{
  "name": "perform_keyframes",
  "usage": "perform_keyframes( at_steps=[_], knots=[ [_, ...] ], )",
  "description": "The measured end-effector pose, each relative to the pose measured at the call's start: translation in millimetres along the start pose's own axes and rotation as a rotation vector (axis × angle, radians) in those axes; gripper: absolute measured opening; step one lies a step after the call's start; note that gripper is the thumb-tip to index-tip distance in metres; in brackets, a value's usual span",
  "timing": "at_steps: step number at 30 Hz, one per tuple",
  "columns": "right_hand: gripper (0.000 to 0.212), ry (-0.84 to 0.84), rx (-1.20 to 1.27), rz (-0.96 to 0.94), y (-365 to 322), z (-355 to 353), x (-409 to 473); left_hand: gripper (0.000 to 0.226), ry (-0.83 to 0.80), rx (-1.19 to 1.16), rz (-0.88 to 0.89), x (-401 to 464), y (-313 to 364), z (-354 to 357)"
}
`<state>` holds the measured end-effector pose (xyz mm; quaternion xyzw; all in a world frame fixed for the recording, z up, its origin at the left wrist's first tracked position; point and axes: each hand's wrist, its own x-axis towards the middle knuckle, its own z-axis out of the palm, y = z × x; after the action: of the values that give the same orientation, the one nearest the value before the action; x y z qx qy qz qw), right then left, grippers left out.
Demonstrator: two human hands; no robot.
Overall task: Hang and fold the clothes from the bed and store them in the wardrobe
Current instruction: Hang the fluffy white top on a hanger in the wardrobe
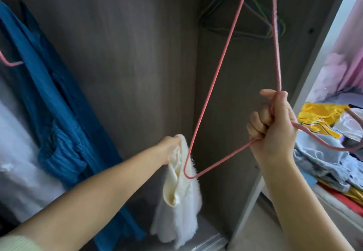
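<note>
My right hand (275, 124) grips a pink wire hanger (220, 67) at its neck, with the hook curling out to the right. The hanger's triangle stretches up and to the left in front of the open wardrobe. My left hand (170, 148) holds the top edge of a fluffy white knitted garment (180, 207), which hangs down from it. One lower corner of the hanger sits against the garment's ribbed opening.
A blue garment (53, 113) and a white one (17, 152) hang at the left of the wardrobe (127, 54). Several empty hangers (247, 12) hang at the upper right. Shelves at the right hold piled clothes (324, 156), including a yellow piece (314, 115).
</note>
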<state>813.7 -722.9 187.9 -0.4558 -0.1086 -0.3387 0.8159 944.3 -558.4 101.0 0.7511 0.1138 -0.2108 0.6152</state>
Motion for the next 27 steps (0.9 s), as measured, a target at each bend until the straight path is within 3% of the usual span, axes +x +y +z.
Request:
perform_keyframes(
  at_steps=[7, 12, 17, 19, 21, 24, 27],
  knots=[
    [0.039, 0.119, -0.003, -0.082, 24, 2, -35, 0.027, 0.006, -0.141, -0.011, -14, 40, 38],
    [0.039, 0.045, -0.117, -0.035, 30, -12, -46, 0.033, 0.004, -0.193, 0.022, -18, 57, 38],
    [0.033, -0.078, 0.040, -0.236, -7, -11, -11, 0.033, 0.034, -0.203, -0.019, -16, 53, 32],
    [0.031, -0.124, -0.006, -0.264, -1, -9, -11, 0.033, 0.035, -0.197, -0.001, -21, 55, 36],
    [0.032, -0.148, -0.196, -0.209, 23, -12, -24, 0.033, -0.017, -0.214, 0.025, -28, 62, 41],
    [0.036, -0.233, -0.501, 0.061, 56, -32, -37, 0.035, -0.070, -0.223, 0.071, -38, 77, 36],
    [0.039, -0.358, -0.624, 0.300, 53, -53, -23, 0.040, 0.021, -0.232, 0.112, -37, 86, 11]
  ],
)
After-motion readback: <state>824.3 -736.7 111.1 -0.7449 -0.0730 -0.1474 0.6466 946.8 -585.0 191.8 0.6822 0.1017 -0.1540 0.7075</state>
